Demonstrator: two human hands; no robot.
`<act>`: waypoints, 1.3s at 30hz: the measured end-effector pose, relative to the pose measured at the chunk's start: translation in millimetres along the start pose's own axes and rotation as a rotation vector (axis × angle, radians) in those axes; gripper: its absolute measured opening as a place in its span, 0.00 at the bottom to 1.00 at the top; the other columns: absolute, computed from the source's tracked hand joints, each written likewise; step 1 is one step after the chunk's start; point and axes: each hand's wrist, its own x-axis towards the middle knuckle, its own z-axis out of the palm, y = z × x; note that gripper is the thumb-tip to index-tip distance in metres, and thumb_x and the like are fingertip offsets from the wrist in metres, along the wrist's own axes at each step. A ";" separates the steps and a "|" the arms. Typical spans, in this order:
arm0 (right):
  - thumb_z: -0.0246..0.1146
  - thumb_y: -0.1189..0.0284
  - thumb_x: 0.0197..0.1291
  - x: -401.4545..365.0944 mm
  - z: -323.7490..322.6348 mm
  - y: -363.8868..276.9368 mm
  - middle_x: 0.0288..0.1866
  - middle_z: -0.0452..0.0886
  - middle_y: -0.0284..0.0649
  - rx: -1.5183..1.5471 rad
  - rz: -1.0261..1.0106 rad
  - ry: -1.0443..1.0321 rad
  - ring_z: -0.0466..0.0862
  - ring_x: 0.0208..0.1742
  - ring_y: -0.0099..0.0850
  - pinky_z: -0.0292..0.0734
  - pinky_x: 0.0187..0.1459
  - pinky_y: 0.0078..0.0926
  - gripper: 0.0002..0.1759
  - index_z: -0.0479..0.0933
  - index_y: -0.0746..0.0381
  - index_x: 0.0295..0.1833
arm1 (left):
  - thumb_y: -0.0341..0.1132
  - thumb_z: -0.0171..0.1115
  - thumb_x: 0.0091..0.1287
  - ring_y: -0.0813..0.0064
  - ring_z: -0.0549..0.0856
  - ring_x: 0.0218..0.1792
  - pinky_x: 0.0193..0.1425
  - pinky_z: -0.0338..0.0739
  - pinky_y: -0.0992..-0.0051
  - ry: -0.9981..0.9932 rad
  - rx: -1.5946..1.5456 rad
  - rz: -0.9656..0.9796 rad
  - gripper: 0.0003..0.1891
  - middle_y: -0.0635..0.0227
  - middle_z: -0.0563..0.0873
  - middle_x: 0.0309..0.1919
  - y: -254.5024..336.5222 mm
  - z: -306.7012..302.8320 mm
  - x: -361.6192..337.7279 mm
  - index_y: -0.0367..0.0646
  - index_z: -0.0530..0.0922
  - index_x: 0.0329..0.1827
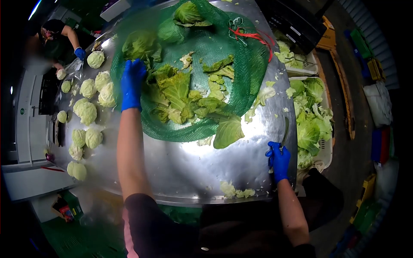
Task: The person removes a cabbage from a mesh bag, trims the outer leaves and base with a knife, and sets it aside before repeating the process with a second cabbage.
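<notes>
My left hand point(133, 84), in a blue glove, reaches over the left part of a green mesh bag point(202, 133). Its fingers are extended at the lower edge of a leafy green cabbage point(140, 44). Torn outer cabbage leaves point(176, 90) lie on the mesh just right of that hand. Near the table's right edge, my right hand point(278, 160), also gloved in blue, is closed around a knife point(286, 131) whose blade points away from me. Farther back on the mesh rests another cabbage point(188, 13). One large loose leaf point(229, 131) overlaps the bag's near rim.
Several trimmed pale cabbages point(85, 112) line the left side of the metal table point(180, 167). A white crate point(329, 159) full of leaves stands beyond the right edge. Red ties point(251, 35) lie on the mesh. At far left another person's gloved hand point(80, 53) is near a cabbage.
</notes>
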 end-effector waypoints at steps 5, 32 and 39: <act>0.60 0.69 0.72 1.4 1.2 3.7 0.22 0.80 0.33 0.046 -0.025 0.012 0.68 0.15 0.16 0.58 0.18 0.17 0.11 0.83 0.66 0.45 | 0.48 0.56 0.72 0.65 0.84 0.39 0.44 0.77 0.67 0.250 0.329 -0.068 0.20 0.61 0.87 0.42 -53.4 -70.6 55.9 0.39 0.82 0.51; 0.59 0.78 0.70 8.0 -4.1 27.3 0.41 0.85 0.41 0.116 -0.054 0.051 0.79 0.28 0.20 0.75 0.32 0.18 0.06 0.80 0.68 0.48 | 0.67 0.76 0.43 0.46 0.74 0.67 0.68 0.71 0.56 0.492 1.526 -0.084 0.55 0.40 0.75 0.65 15.0 -38.1 77.9 0.25 0.72 0.63; 0.59 0.77 0.71 7.5 -3.2 21.7 0.38 0.85 0.39 0.103 -0.046 0.054 0.78 0.27 0.19 0.73 0.30 0.17 0.07 0.81 0.68 0.47 | 0.67 0.82 0.30 0.39 0.74 0.64 0.67 0.72 0.53 0.724 1.626 -0.025 0.71 0.33 0.68 0.66 -6.6 -20.7 83.3 0.27 0.58 0.72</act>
